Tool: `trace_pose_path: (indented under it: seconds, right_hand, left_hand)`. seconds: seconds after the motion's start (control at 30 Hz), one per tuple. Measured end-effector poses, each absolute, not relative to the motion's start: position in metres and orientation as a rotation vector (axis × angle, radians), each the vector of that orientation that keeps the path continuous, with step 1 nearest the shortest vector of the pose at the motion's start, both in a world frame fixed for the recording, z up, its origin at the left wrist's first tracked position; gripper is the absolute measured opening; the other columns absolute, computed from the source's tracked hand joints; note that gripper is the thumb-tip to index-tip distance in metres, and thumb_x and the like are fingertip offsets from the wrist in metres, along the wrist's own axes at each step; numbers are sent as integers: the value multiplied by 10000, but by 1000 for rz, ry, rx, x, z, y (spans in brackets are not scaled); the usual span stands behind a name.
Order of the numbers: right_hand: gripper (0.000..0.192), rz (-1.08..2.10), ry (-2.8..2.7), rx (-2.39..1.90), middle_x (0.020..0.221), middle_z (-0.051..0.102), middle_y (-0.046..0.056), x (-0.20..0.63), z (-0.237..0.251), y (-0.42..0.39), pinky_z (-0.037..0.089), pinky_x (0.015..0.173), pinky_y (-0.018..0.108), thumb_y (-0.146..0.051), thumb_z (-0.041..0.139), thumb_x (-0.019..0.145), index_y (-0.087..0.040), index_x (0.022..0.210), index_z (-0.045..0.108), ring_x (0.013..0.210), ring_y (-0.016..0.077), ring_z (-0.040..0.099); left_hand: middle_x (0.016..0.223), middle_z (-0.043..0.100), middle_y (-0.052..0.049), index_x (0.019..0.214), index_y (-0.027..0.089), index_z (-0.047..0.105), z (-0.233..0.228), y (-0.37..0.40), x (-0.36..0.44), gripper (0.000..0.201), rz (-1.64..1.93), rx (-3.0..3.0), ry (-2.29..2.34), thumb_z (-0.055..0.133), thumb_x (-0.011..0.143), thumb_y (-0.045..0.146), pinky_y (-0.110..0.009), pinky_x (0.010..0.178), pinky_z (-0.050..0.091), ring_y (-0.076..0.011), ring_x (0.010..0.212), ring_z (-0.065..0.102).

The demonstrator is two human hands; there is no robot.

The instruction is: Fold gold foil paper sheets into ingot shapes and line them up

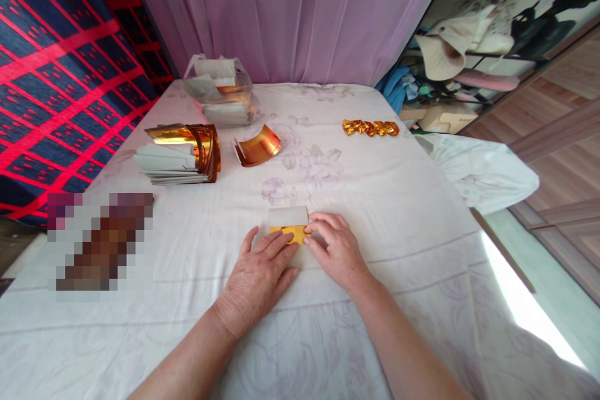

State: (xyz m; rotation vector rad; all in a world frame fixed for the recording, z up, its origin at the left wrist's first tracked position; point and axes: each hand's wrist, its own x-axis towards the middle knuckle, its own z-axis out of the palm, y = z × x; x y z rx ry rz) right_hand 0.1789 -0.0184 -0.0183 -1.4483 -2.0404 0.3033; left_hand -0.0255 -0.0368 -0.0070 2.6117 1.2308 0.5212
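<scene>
A small sheet of gold foil paper (289, 217) lies on the tablecloth in front of me. Its far part shows a pale grey-white back, and its near part is a folded-over gold strip. My left hand (262, 265) rests flat on the strip's left half, fingers stretched out and the thumb apart. At the right end of the strip, my right hand (338, 247) has its thumb and curled forefinger on the paper's edge, gripping it. Further back lies a curved piece of the same foil paper (260, 147). A row of folded gold foil pieces (370, 128) sits at the back right.
A thick stack of foil paper (180, 156) stands at the left, with a clear plastic bag (222, 97) of more sheets behind it. A pixelated patch (103, 244) covers something at the left. Shelves with a cap (443, 50) and a white bag (492, 172) are beyond the table's right edge.
</scene>
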Motion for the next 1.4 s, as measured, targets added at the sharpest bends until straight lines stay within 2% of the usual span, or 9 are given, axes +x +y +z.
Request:
trace_pose_path:
  seconds: [0.33, 0.57, 0.93, 1.1, 1.17, 1.3, 1.4]
  right_hand:
    - [96, 315, -2033, -1420, 1088, 656, 79, 180, -19, -18, 474, 897, 417, -162, 622, 833, -211, 911, 648, 1017, 240, 573]
    - [113, 331, -2028, -1443, 1098, 658, 66, 180, -19, -18, 473, 907, 427, -177, 613, 830, -238, 913, 661, 1026, 239, 581]
    - [123, 337, -2024, -1438, 1100, 657, 67, 182, -22, -17, 472, 917, 436, -187, 607, 828, -244, 916, 671, 1036, 241, 584]
    - [129, 340, -2020, -1429, 1096, 658, 68, 181, -21, -17, 477, 909, 434, -173, 612, 829, -236, 924, 671, 1025, 239, 579]
    - [143, 328, -2030, -1425, 1094, 657, 70, 181, -21, -17, 482, 903, 431, -172, 612, 834, -234, 946, 675, 1018, 238, 576]
    - [203, 271, -2083, -1423, 1121, 649, 77, 180, -20, -17, 487, 918, 432, -178, 600, 849, -244, 1016, 696, 1033, 241, 570]
    - [261, 181, -2145, -1427, 1207, 629, 96, 177, -17, -19, 471, 956, 462, -165, 549, 877, -250, 1069, 704, 1097, 258, 552]
  left_hand:
    - [1203, 706, -34, 1145, 238, 685, -3, -30, -37, 285, 611, 2626, 1210, 471, 973, 315, -550, 1156, 250, -255, 1191, 607]
    - [1084, 751, 7, 1001, 278, 733, 4, -26, -45, 249, 654, 2619, 1303, 487, 966, 301, -568, 1134, 266, -253, 1128, 646]
    - [946, 774, 55, 803, 293, 739, 6, -22, -51, 258, 715, 2627, 1380, 522, 942, 295, -586, 1117, 277, -265, 1057, 683]
    - [909, 778, 52, 775, 275, 724, 7, -20, -52, 251, 731, 2616, 1375, 531, 934, 290, -574, 1107, 286, -257, 1021, 698]
    - [943, 776, 32, 793, 264, 718, 6, -18, -52, 227, 734, 2616, 1365, 535, 925, 283, -569, 1109, 282, -256, 1039, 690]
    - [1175, 719, -23, 830, 231, 692, 3, -15, -50, 185, 670, 2646, 1349, 531, 916, 263, -598, 1102, 264, -294, 1166, 621]
    - [1161, 724, -37, 869, 217, 673, -1, -12, -49, 153, 620, 2634, 1362, 536, 919, 263, -618, 1090, 265, -300, 1174, 610]
